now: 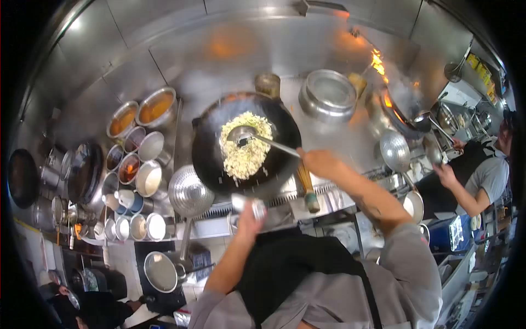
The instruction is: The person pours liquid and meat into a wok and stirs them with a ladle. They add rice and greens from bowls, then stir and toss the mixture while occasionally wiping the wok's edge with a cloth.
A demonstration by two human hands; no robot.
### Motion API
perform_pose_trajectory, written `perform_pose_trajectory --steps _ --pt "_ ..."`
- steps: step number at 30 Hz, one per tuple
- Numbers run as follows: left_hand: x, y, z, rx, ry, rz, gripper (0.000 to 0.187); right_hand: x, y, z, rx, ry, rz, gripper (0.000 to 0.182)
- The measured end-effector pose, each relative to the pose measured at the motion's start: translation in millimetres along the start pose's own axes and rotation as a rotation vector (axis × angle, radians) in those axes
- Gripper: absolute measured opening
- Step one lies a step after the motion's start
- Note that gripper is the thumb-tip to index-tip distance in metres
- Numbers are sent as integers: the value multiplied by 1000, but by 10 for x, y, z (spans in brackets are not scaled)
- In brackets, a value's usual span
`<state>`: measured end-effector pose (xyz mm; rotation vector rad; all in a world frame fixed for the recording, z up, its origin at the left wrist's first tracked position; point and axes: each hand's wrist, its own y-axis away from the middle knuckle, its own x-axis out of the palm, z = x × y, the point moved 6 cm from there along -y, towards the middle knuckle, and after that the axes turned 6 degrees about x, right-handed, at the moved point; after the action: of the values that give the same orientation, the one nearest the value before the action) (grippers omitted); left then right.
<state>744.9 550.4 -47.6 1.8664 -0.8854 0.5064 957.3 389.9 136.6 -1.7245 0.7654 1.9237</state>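
Observation:
A large black wok (211,159) sits on the range in front of me, with a mound of pale yellow, rice-like food (244,162) in it, flecked with green. My right hand (319,164) is closed round the handle of a metal ladle (274,145); the ladle's bowl rests in the food. At the wok's near rim, my left hand (251,218) is closed on what looks like a white cloth (239,203), slightly blurred. A perforated strainer (190,192) lies just left of the wok. Below my right hand is a bamboo brush (307,186).
Metal pots of sauces and seasonings (149,178) crowd the left side. A lidded steel pot (329,94) stands at back right. Flames (378,63) rise above a second wok (394,109), where a co-worker (482,175) stands. Another person (98,310) is at lower left.

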Motion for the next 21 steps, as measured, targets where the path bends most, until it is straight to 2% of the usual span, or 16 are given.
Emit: perform_pose_trajectory --steps 1,3,5,6,7,9,11,13,14,15,16,17,18,19,21 --pt "-91 33 51 3 -42 -23 12 -79 61 115 21 22 -57 29" --pt "113 423 0 -38 9 -4 12 -360 180 174 -31 -39 -40 27" --pt "197 26 -271 -9 84 26 12 -517 294 283 -95 -47 20 26" --pt "516 39 -615 332 -444 274 12 -609 336 388 -80 -38 152 31" --pt "818 132 -948 770 -912 333 11 -642 479 488 -89 -55 256 33" --pt "510 -46 -630 -96 35 -111 9 -789 623 473 -103 -50 419 37" --pt "724 386 -675 -90 -4 -40 5 -736 585 293 -206 -224 392 43" --pt "684 148 -759 -65 100 -82 4 -485 406 118 -259 -311 312 42" --pt "585 -163 -789 -76 117 15 5 -462 289 207 -221 -206 271 41" --pt "551 -237 -763 -6 60 34 8 -321 208 288 -122 -131 208 41" --pt "128 -534 -602 339 -356 129 7 -134 118 340 -21 -51 140 40" --pt "-71 -482 -423 330 -361 125 6 -101 67 308 78 37 62 40" --pt "-263 -422 -248 321 -365 122 6 -161 118 322 63 49 43 39" --pt "-174 -41 -90 -60 25 11 5 -236 194 365 46 57 25 37" --pt "-143 116 -85 -121 -60 -15 6 -446 271 369 42 77 77 34"
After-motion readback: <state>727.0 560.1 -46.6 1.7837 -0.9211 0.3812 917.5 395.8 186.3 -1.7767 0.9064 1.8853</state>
